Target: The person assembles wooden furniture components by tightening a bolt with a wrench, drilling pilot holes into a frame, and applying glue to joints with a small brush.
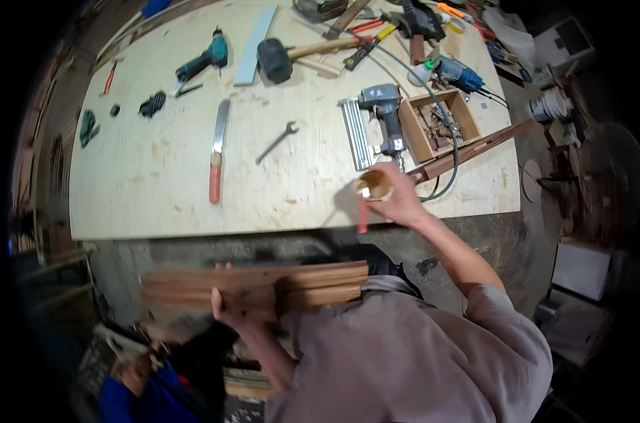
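Your left hand [228, 310] grips the wooden boards [256, 285]; your right hand [397, 197] closes on a small cup [373, 187]. I judge you are collecting materials; next, lift the cup steadily.

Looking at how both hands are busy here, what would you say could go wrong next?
The left hand alone holds a stack of wood strips off the table; they might slide or tip. The right hand holds a small cup at the table edge, which could spill. The hose nearby might snag that arm.
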A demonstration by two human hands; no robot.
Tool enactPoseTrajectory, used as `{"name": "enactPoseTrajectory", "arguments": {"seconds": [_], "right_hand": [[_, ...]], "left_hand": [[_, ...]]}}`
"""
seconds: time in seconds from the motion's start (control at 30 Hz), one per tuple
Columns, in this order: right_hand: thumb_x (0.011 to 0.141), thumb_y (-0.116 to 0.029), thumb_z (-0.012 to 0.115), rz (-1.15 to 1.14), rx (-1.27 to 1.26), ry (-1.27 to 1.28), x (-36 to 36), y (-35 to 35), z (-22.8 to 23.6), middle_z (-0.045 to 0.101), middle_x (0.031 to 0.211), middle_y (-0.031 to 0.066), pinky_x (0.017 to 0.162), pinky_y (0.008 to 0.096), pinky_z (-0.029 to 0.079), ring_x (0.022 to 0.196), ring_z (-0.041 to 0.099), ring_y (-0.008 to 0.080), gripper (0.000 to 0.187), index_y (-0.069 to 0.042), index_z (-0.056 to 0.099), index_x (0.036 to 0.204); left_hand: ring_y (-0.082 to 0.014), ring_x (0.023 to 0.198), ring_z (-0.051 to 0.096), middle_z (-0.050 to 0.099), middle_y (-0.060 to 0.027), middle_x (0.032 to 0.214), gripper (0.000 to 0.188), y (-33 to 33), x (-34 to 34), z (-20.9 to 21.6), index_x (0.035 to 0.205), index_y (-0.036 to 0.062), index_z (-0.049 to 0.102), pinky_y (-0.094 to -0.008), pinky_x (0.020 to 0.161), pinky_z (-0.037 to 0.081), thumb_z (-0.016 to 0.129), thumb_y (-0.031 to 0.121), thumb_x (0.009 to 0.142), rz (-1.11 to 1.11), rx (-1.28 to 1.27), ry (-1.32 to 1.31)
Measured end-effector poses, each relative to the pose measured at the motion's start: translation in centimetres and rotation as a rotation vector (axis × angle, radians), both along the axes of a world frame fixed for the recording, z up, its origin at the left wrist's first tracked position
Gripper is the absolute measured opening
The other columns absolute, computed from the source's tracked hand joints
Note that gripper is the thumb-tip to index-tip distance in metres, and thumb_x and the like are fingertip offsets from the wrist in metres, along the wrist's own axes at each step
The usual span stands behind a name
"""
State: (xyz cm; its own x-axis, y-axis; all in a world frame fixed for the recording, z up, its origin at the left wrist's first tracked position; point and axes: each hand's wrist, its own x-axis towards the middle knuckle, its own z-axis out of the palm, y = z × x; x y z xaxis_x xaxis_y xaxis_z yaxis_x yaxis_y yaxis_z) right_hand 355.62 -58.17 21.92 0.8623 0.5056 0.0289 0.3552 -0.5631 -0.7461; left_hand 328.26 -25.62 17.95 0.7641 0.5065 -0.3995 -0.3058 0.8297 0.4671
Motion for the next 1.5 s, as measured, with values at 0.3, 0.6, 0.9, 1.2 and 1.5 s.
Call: {"name": "enactPoseTrajectory", "arguments": {"seconds": [0.3, 0.6, 0.9, 1.2, 1.5], "right_hand": [[0.061, -0.007, 0.081, 0.147, 0.108, -0.079, 0.6, -1.0, -3.2, 0.060, 0.110, 0.0138, 0.088, 0.0368, 0.049, 0.103, 0.060, 0.0311, 0.060, -0.007, 0.055, 0.114], [0.066, -0.017, 0.079, 0.492, -0.029, -0.351, 6.5, 9.6, -4.9, 0.059, 0.110, 0.0151, 0.090, 0.0381, 0.047, 0.107, 0.055, 0.0314, 0.059, -0.014, 0.057, 0.121], [0.072, -0.014, 0.075, 0.596, 0.064, -0.191, 8.5, 9.4, -2.3, 0.060, 0.083, 0.0081, 0.061, 0.0339, 0.051, 0.068, 0.063, 0.0248, 0.040, -0.019, 0.063, 0.111], [0.087, -0.012, 0.063, 0.631, -0.026, -0.245, 8.8, 12.0, -3.4, 0.064, 0.074, 0.0098, 0.056, 0.0327, 0.051, 0.062, 0.064, 0.0252, 0.006, -0.006, 0.063, 0.088], [0.089, -0.011, 0.059, 0.484, -0.014, 0.069, 10.4, 9.7, -5.0, 0.060, 0.063, 0.0116, 0.055, 0.0316, 0.048, 0.058, 0.062, 0.0226, 0.008, -0.003, 0.059, 0.088]], "left_hand": [[-0.0352, 0.117, 0.051, 0.053, -0.0207, 0.125, 0.054, -6.5, 2.1, 0.3, 0.131, -0.0077, 0.043, -0.0461, 0.101, 0.041, 0.056, 0.018, 0.084, 0.151, 0.037, 0.094], [-0.0348, 0.110, 0.058, 0.058, -0.0177, 0.118, 0.050, -9.0, 1.4, 2.8, 0.124, -0.0043, 0.048, -0.0457, 0.097, 0.048, 0.062, 0.009, 0.078, 0.345, 0.122, 0.135], [-0.0310, 0.107, 0.058, 0.061, -0.0153, 0.110, 0.045, -12.1, 7.2, 1.0, 0.118, -0.0049, 0.054, -0.0413, 0.098, 0.047, 0.062, 0.007, 0.075, 0.528, 0.079, 0.197], [-0.0282, 0.099, 0.062, 0.063, -0.0164, 0.107, 0.049, -11.7, 14.6, -3.8, 0.120, -0.0059, 0.053, -0.0393, 0.093, 0.049, 0.062, 0.011, 0.075, 0.322, 0.008, 0.187], [-0.0294, 0.092, 0.063, 0.063, -0.0159, 0.097, 0.041, -10.6, 19.9, -8.7, 0.110, -0.0036, 0.056, -0.0412, 0.085, 0.052, 0.065, 0.011, 0.073, 0.287, -0.031, 0.278]]}}
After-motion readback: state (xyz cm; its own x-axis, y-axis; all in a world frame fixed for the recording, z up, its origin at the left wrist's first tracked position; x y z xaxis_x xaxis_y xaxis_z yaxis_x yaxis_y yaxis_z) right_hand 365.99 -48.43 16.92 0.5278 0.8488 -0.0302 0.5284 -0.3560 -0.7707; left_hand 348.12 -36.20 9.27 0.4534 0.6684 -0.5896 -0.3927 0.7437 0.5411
